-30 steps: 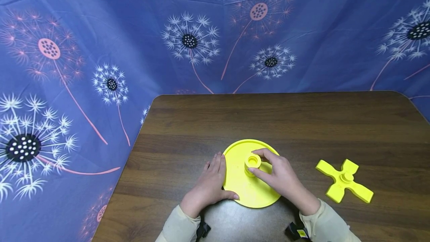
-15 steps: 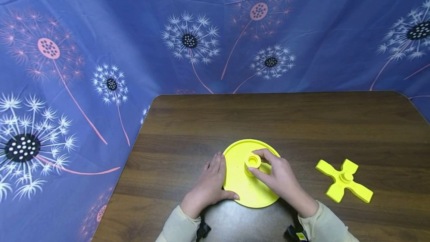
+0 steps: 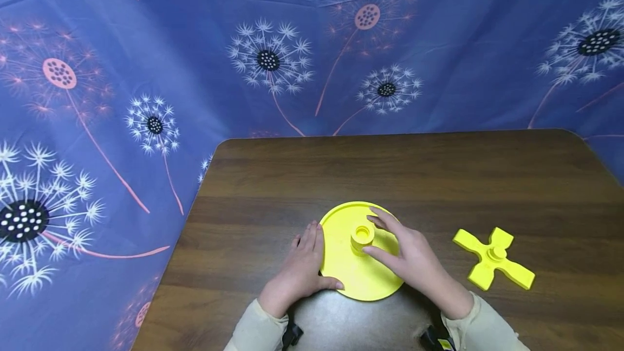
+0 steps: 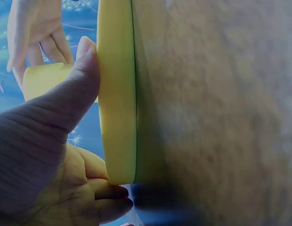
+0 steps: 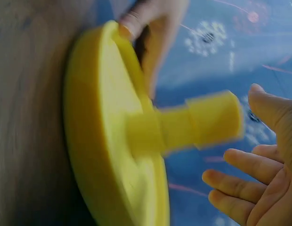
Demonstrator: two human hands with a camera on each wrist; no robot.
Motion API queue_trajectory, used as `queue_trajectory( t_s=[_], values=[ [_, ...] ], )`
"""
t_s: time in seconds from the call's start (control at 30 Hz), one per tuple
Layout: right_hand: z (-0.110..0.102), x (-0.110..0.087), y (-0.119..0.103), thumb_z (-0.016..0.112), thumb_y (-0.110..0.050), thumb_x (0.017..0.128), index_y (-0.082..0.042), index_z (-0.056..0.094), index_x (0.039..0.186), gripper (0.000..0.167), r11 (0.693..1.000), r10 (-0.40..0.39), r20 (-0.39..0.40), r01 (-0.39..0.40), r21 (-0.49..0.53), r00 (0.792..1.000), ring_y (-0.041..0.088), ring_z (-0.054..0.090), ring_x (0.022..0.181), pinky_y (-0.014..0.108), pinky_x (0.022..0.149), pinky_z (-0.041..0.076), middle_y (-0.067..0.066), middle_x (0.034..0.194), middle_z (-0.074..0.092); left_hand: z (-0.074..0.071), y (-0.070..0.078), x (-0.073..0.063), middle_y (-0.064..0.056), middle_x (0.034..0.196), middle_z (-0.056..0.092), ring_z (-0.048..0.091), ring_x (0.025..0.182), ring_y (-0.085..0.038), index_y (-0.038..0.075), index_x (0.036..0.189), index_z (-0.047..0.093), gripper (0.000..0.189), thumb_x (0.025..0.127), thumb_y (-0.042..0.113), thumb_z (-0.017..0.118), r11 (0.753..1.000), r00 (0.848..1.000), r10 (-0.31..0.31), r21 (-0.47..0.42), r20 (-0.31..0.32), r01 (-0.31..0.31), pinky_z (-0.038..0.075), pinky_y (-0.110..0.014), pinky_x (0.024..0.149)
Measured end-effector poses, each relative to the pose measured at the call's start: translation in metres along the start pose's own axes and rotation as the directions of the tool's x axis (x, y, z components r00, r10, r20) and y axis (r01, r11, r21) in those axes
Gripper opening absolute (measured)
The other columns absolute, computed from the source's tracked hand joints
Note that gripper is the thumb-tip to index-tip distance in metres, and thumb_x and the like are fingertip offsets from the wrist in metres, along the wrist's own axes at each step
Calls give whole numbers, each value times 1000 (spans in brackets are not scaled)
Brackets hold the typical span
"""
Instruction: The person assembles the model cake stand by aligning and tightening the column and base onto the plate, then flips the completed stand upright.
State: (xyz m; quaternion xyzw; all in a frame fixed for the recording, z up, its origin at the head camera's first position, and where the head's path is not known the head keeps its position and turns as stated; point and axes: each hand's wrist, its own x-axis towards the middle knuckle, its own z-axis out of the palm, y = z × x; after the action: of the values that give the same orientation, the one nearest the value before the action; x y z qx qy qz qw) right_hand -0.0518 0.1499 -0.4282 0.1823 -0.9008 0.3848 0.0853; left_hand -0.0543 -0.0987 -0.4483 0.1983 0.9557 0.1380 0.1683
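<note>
Drawn clear of hollow stepped post [image 3: 362, 238] with right hand [image 3: 413, 253], gripping nothing | apparently seated upright on rimmed disc [image 3: 370, 281], well inside far edge of desk [image 3: 273, 177] | straight-fingered at rim with left hand [image 3: 299, 271]

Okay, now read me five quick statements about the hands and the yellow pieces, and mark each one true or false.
1. The left hand touches the rim of the yellow disc. True.
2. The right hand is wrapped tightly around the yellow post. False: its fingers are spread, and the right wrist view shows a gap between them and the post.
3. The post lies on its side next to the disc. False: it stands upright on the disc.
4. The cross-shaped piece lies on the table, apart from the disc and both hands. True.
5. The cross-shaped piece has six arms. False: it has four.
</note>
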Motion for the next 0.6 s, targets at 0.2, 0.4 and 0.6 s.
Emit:
queue_trajectory(
  t_s=[0.2, 0.4, 0.6],
  values=[
    [-50, -29, 21, 84, -14, 75, -14, 63, 130, 58, 980, -17, -178, -19, -198, 984, 25, 67, 96, 26, 74, 51, 7, 123, 67, 0, -1, 1, -22, 160, 11, 11, 148, -32, -5, 154, 11, 126, 70, 66, 74, 1000, 1000, 6, -17, -3, -6, 18, -53, 115],
    [-96, -69, 62, 81, -13, 76, -9, 69, 117, 43, 942, 104, -304, -192, -276, 947, 16, 60, 101, 36, 71, 45, 15, 115, 67, -1, -4, -1, -22, 160, 11, 10, 148, -32, -5, 154, 11, 126, 71, 66, 73, 1000, 1000, 6, -21, -5, -6, 18, -53, 115],
    [-126, -102, 100, 78, -39, 82, 1, 56, 127, 65, 834, 396, -148, -422, -356, 906, 52, 48, 106, 64, 71, 37, 31, 121, 54, -1, -2, -1, -22, 160, 10, 10, 148, -33, -4, 154, 11, 125, 71, 66, 73, 1000, 1000, 13, -18, -1, -13, 18, -53, 115]
  ],
)
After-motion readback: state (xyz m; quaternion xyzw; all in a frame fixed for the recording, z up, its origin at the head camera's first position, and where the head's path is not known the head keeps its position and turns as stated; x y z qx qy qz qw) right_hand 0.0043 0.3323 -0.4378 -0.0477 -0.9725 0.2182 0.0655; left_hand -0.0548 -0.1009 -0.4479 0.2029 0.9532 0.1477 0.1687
